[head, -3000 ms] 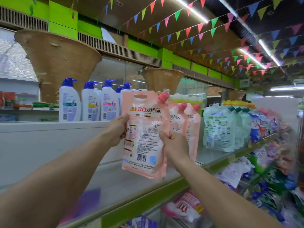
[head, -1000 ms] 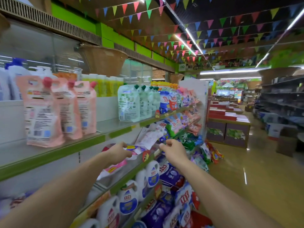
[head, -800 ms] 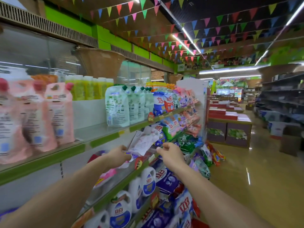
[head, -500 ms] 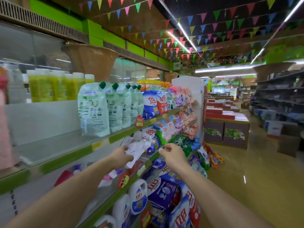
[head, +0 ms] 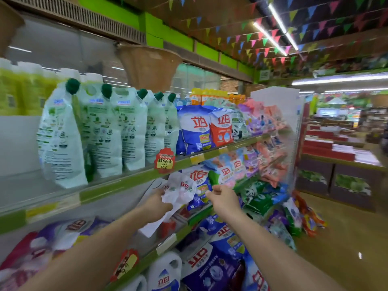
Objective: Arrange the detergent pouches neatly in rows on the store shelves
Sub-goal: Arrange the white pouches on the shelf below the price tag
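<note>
A white detergent pouch [head: 178, 192] leans on the second shelf, just under the green edge of the top shelf [head: 134, 178]. My left hand [head: 156, 203] grips its left side. My right hand [head: 222, 199] pinches its right edge. Several white-and-green pouches with dark green caps [head: 100, 131] stand in a row on the top shelf, up and left of my hands. Blue and red detergent bags [head: 201, 131] stand to their right.
A red price tag [head: 164, 158] hangs from the top shelf edge above my hands. Mixed pouches and bags crowd the lower shelves [head: 212, 261], and some [head: 294, 217] spill at the aisle end. The aisle floor [head: 346, 238] lies to the right, with a display stand [head: 336, 175] beyond.
The view has shifted right along the shelves, leaving the pink pouches behind. Both hands dropped from the top shelf to the second shelf and took hold of the white pouch.
</note>
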Action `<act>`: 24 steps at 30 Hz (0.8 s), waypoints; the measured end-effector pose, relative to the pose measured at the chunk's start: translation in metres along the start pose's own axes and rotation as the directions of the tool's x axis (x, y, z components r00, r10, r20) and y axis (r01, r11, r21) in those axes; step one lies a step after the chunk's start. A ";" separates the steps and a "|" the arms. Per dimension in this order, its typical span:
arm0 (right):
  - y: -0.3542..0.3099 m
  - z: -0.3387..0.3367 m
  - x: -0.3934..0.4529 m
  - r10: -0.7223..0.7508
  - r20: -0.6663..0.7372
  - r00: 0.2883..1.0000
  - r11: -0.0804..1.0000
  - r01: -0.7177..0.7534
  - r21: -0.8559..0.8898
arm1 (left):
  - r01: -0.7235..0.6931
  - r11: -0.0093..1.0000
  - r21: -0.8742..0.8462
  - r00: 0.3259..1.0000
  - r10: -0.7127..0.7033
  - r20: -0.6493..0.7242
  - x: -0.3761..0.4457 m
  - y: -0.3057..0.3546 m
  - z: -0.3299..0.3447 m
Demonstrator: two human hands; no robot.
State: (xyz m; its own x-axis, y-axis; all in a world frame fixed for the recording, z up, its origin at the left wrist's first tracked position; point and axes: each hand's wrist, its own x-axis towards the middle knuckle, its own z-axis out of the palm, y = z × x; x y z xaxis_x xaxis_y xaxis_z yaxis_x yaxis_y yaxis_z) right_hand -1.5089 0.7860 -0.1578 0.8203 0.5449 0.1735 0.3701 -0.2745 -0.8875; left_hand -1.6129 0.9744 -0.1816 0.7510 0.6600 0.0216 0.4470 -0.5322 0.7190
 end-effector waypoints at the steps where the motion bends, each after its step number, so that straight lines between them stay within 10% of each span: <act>1: 0.007 -0.003 0.016 0.003 0.017 1.000 1.000 -0.003 -0.008 | 0.008 1.000 0.012 1.000 -0.008 -0.002 0.011 0.005 0.008; 24: 0.158 0.156 0.241 0.166 0.254 0.953 0.979 -0.190 0.074 | 0.203 0.744 0.637 0.944 0.024 -0.329 0.214 -0.085 0.128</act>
State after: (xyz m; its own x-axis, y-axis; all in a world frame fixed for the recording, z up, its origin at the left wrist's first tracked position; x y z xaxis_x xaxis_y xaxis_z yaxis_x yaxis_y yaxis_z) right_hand -1.3205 0.9974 -0.3225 0.7325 0.6748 -0.0904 0.1736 -0.3136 -0.9335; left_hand -1.4275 1.0927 -0.3269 0.5600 0.7846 0.2660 0.7943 -0.5997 0.0969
